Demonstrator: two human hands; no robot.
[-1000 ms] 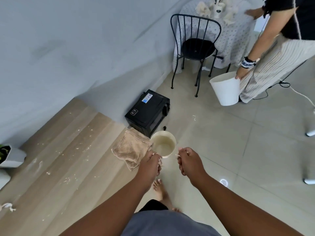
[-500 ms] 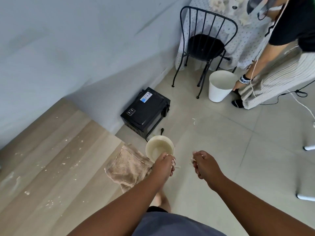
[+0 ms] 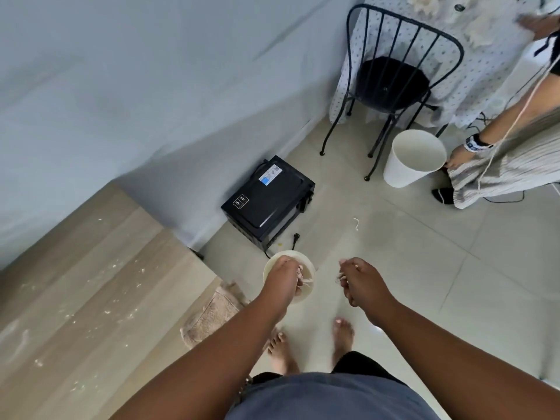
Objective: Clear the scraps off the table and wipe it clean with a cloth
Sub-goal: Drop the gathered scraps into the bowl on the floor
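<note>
Both hands are out over the floor right now. My left hand (image 3: pixel 283 275) is gripping the rim of a pale bowl (image 3: pixel 306 294), and my right hand (image 3: pixel 362 281) is pinched closed on a few pale scraps (image 3: pixel 341 277). Plenty of crumbs (image 3: pixel 91 301) sit on the wooden table (image 3: pixel 91 253) to my left, and the tan cloth (image 3: pixel 212 313) hangs over its edge.

— What's on that light wooden table (image 3: pixel 91 268)?

— Small pale scraps (image 3: pixel 121 313) scattered across the top.

— And the cloth?

— A tan, fluffy cloth (image 3: pixel 209 316), crumpled, lying at the table's corner by the edge.

— The bowl?

— A round cream bowl (image 3: pixel 306 265) held out past the corner, pale scraps in it.
</note>
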